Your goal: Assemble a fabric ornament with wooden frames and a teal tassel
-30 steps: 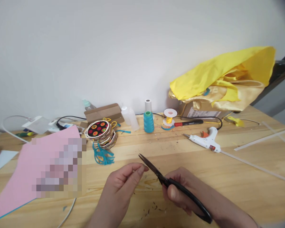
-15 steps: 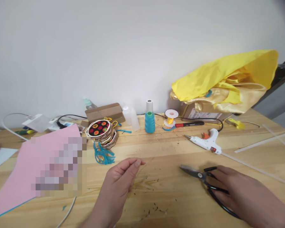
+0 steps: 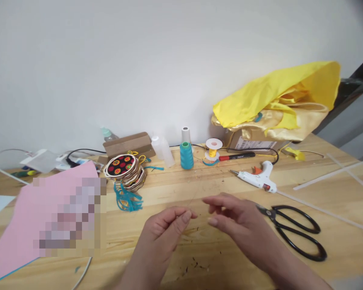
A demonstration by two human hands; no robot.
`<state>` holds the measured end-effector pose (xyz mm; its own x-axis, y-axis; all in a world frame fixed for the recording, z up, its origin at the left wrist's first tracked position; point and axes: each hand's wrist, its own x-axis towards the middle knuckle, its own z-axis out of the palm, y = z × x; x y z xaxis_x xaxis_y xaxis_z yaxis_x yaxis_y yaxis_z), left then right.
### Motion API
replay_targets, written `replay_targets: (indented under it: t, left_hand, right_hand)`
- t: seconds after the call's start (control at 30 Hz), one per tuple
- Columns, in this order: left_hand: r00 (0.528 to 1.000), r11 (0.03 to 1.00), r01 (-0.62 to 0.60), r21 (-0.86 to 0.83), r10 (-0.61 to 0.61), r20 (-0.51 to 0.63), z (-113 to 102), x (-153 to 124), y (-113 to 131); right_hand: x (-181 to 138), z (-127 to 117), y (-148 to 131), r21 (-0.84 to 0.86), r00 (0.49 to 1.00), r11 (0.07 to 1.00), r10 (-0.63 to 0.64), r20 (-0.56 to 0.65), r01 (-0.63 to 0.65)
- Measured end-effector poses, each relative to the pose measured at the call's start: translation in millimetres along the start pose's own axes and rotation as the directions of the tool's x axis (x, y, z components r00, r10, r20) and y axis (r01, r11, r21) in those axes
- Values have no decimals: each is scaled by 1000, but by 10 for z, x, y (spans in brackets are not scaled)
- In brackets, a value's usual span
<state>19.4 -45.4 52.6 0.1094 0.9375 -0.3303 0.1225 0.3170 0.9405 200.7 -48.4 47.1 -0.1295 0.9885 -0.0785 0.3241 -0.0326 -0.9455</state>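
Observation:
My left hand (image 3: 169,229) is closed in a pinch, thumb against forefinger. A fine, nearly invisible thread (image 3: 192,200) seems to rise from its fingertips. Close to its right, my right hand (image 3: 238,225) holds nothing; thumb and fingers stand apart, pointing at the left fingertips. Black-handled scissors (image 3: 299,231) lie on the wooden table just beyond the right wrist, their blades partly hidden behind that hand. Left of my hands is a stack of round embroidered pieces (image 3: 121,166) with teal tassels (image 3: 128,198).
A teal thread cone (image 3: 186,156), a yellow spool (image 3: 213,150) and plastic bottles (image 3: 166,153) stand at the back. A white glue gun (image 3: 257,177) lies right. Yellow cloth (image 3: 278,96) covers a cardboard box (image 3: 248,141). Pink sheet (image 3: 57,181) lies left; dark scraps (image 3: 195,264) lie in front.
My right hand has let go of the scissors, leaving them on the table, and has moved left beside my left hand. The left hand keeps its pinch. The view has shifted slightly.

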Motion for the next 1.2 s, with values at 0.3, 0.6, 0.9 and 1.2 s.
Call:
replay_targets:
  t: [0.3, 0.6, 0.9, 1.2]
  left_hand:
    - [1000, 999, -24, 43, 24, 5, -15, -1, -5]
    - [999, 999, -39, 31, 39, 15, -64, 3, -5]
    - [998, 993, -27, -111, 34, 60, -114, 4, -109]
    - [999, 996, -36, -84, 37, 6, -214, 29, -148]
  right_hand:
    - [198, 223, -112, 369, 997, 928, 19, 78, -47]
    - [208, 285, -155, 369, 995, 925, 73, 72, -95]
    - [267, 263, -170, 193, 998, 980, 55, -6, -53]
    - [381, 326, -93, -18, 990, 990, -138, -17, 138]
